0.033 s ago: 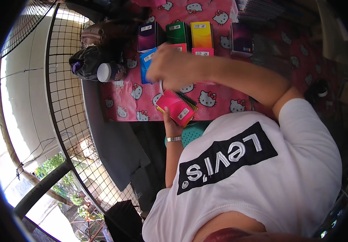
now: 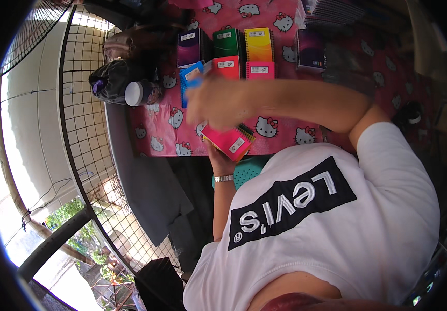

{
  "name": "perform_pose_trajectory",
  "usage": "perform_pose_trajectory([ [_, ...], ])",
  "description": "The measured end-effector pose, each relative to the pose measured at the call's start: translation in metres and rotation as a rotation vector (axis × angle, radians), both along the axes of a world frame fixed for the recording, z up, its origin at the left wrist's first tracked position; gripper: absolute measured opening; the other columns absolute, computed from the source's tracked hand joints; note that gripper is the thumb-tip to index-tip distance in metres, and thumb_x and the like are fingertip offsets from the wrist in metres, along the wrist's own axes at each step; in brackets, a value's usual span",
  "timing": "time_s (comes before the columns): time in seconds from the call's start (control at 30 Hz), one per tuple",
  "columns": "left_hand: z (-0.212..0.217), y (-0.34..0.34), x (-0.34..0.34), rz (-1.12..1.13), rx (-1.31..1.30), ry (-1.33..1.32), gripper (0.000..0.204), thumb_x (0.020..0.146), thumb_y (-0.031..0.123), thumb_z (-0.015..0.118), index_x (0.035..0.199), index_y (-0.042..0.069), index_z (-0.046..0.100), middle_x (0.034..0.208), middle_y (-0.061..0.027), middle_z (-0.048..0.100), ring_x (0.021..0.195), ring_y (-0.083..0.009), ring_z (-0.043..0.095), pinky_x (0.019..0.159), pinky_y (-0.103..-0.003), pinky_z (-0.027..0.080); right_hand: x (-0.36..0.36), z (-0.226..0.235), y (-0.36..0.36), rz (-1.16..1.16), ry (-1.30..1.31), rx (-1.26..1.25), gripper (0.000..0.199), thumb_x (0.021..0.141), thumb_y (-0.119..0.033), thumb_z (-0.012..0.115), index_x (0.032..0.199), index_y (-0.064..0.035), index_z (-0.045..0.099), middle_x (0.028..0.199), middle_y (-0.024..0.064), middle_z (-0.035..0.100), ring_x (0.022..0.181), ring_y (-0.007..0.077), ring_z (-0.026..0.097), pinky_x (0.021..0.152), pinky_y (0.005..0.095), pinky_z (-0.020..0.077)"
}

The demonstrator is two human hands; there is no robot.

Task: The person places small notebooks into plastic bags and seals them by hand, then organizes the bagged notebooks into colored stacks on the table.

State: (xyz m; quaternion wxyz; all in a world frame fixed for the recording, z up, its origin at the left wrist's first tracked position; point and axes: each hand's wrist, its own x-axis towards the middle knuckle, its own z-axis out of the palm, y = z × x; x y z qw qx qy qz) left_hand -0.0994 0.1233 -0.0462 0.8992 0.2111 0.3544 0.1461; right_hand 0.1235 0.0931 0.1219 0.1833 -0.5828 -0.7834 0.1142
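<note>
**Now: two hands at the notebook table**

We are holding a pink notebook (image 2: 229,141) from beneath in our left hand (image 2: 222,158), fingers curling around it at the table's (image 2: 156,140) near edge. Our right hand (image 2: 218,98) is blurring beside a blue notebook (image 2: 189,78); we cannot tell its grip.

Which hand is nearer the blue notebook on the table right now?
Right. The right hand, blurred, is right beside the blue notebook and overlaps its edge. The left hand is farther below, holding the pink spiral notebook from underneath.
</note>
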Motion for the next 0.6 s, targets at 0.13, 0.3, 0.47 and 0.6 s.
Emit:
perform_pose_trajectory([
  [0.13,-0.037,0.010,-0.014,0.238,0.096,-0.088,0.076,0.083,0.067,0.049,0.133,0.010,0.043,0.126,-0.0114,0.055,0.114,-0.0303,0.055,0.094,-0.050,0.048,-0.037,-0.005,0.012,0.227,0.283,-0.257,0.041,0.071,-0.022,0.067,0.112,-0.0158,0.064,0.101,0.0176,0.064,0.108,0.0326,0.057,0.085,0.0447,0.0489],
  [0.3,-0.027,0.002,-0.001,0.061,0.108,-0.027,0.060,0.084,0.039,0.064,0.130,0.006,0.044,0.122,-0.0114,0.058,0.109,-0.0287,0.058,0.092,-0.047,0.049,0.026,-0.123,0.074,-1.003,0.342,-0.068,0.050,0.073,-0.027,0.072,0.115,-0.0071,0.052,0.101,0.0151,0.064,0.101,0.0328,0.060,0.083,0.0436,0.0478],
  [0.47,-0.017,-0.015,-0.013,-0.002,0.089,0.082,0.056,0.078,0.019,0.070,0.126,0.003,0.047,0.117,-0.0125,0.060,0.109,-0.0296,0.058,0.094,-0.050,0.048,0.026,-0.147,0.086,-1.257,0.354,-0.141,0.057,0.077,-0.024,0.069,0.124,-0.0059,0.045,0.102,0.0154,0.062,0.100,0.0314,0.058,0.084,0.0444,0.0461],
  [0.6,-0.026,-0.026,-0.031,0.060,0.090,0.098,0.057,0.077,0.020,0.070,0.128,0.006,0.047,0.121,-0.0117,0.059,0.110,-0.0308,0.058,0.094,-0.053,0.047,0.014,-0.146,0.109,-1.304,0.371,-0.169,0.033,0.085,-0.019,0.056,0.116,-0.0086,0.049,0.099,0.0115,0.065,0.099,0.0295,0.057,0.086,0.0427,0.0431],
])
